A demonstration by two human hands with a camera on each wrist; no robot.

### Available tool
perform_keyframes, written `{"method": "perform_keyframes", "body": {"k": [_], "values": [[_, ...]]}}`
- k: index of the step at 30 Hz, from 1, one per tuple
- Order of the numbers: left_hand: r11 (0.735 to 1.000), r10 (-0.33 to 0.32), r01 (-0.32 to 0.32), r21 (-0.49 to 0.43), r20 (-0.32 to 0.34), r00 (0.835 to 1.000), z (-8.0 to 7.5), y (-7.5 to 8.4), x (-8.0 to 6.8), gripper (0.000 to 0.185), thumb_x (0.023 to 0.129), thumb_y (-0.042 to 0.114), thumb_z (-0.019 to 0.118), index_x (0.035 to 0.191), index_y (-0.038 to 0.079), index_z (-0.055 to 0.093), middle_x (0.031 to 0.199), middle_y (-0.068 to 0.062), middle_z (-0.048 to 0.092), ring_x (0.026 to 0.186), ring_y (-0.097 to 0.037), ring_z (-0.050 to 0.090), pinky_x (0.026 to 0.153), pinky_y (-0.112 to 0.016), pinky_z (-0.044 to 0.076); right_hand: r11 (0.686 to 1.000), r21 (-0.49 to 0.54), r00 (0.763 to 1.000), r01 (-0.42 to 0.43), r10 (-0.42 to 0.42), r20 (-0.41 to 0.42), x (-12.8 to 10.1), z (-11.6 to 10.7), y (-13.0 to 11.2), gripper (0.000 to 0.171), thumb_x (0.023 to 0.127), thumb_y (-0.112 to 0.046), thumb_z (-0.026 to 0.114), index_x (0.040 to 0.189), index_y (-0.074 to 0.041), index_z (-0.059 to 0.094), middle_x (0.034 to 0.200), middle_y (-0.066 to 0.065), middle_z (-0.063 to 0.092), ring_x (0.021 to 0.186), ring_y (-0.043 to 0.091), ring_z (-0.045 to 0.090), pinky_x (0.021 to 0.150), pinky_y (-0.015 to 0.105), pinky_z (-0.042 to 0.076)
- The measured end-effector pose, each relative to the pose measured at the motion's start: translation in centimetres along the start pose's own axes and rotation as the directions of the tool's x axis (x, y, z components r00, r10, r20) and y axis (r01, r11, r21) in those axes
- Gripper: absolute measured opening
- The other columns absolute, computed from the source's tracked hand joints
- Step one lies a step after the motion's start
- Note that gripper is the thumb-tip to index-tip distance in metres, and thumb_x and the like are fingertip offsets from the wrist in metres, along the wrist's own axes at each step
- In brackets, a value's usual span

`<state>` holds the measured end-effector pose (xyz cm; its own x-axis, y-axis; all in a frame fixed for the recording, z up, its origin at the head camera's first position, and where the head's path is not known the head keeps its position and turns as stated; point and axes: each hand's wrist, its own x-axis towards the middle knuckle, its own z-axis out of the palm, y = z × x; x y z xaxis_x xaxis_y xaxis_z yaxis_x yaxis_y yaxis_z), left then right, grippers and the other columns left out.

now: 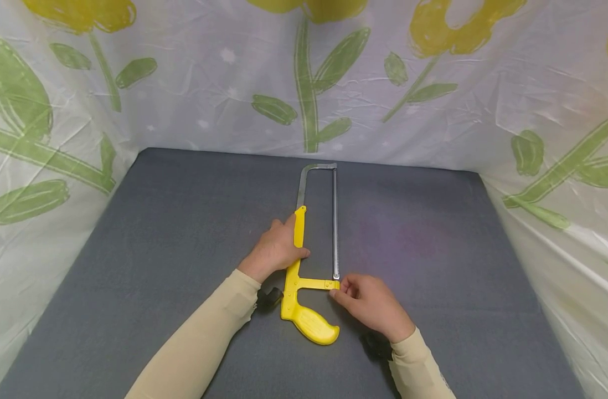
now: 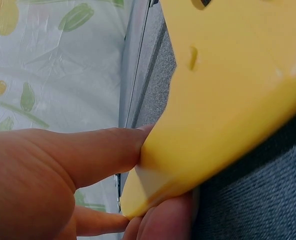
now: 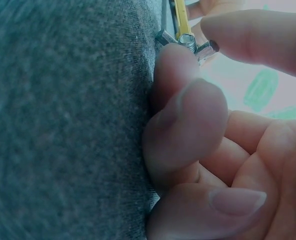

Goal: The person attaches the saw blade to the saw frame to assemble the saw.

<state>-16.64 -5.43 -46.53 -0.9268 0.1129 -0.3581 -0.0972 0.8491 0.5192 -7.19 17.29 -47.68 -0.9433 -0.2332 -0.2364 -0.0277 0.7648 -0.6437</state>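
At the middle of the grey worktop (image 1: pixel 159 233), a yellow hacksaw (image 1: pixel 298 288) lies flat between two hands, its metal frame reaching toward twelve o'clock.

Its pistol handle points toward six o'clock and its blade (image 1: pixel 335 221) runs along the three o'clock side. The left hand (image 1: pixel 276 249) holds the yellow back of the frame from nine o'clock, thumb and fingers closed narrowly round it. At the blade's near end, the right hand (image 1: pixel 369 302) pinches the small metal tensioning nut (image 3: pixel 188 41) between thumb and forefinger, its other fingers curled loosely. As I judge it, the blade could spring free if that nut slackens, or the fingers could slip onto the teeth. Flowered plastic sheeting (image 1: pixel 433 100) walls the worktop all round.
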Motion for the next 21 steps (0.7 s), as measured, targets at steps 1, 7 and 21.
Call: {"method": "perform_keyframes", "body": {"k": [1, 7, 21], "values": [[1.0, 0.0, 0.0, -0.001, -0.002, 1.0, 0.02, 0.0, -0.01, 0.106, 0.093, 0.033, 0.086, 0.174, 0.011, 0.022, 0.136, -0.024, 0.052, 0.094, -0.029, 0.064, 0.079, -0.037, 0.06, 1.0, -0.004, 1.0, -0.001, 0.001, 0.0, 0.0, -0.01, -0.02, 0.021, 0.097, -0.034, 0.079, 0.082, -0.023, 0.069, 0.066, -0.01, 0.055, 0.06, 0.009, 0.047, 0.057, 0.025, 0.036], [1.0, -0.005, 0.005, 0.0, -0.016, 1.0, 0.08, 0.07, -0.07, 0.105, 0.092, 0.033, 0.087, 0.173, 0.011, 0.023, 0.137, -0.025, 0.051, 0.095, -0.03, 0.064, 0.081, -0.039, 0.062, 1.0, -0.016, 1.0, 0.008, -0.008, 0.002, 0.02, -0.07, 0.0, 0.02, 0.097, -0.03, 0.078, 0.082, -0.023, 0.068, 0.067, -0.01, 0.056, 0.06, 0.009, 0.047, 0.057, 0.025, 0.036], [1.0, -0.003, 0.003, 0.006, -0.006, 1.0, 0.03, 0.04, -0.01, 0.105, 0.093, 0.033, 0.086, 0.173, 0.011, 0.022, 0.142, -0.026, 0.05, 0.098, -0.03, 0.064, 0.084, -0.041, 0.062, 0.999, -0.008, 0.999, 0.035, -0.035, 0.013, -0.16, -0.18, 0.09, 0.015, 0.096, -0.022, 0.073, 0.082, -0.023, 0.068, 0.066, -0.011, 0.057, 0.058, 0.006, 0.046, 0.057, 0.024, 0.037]]}}
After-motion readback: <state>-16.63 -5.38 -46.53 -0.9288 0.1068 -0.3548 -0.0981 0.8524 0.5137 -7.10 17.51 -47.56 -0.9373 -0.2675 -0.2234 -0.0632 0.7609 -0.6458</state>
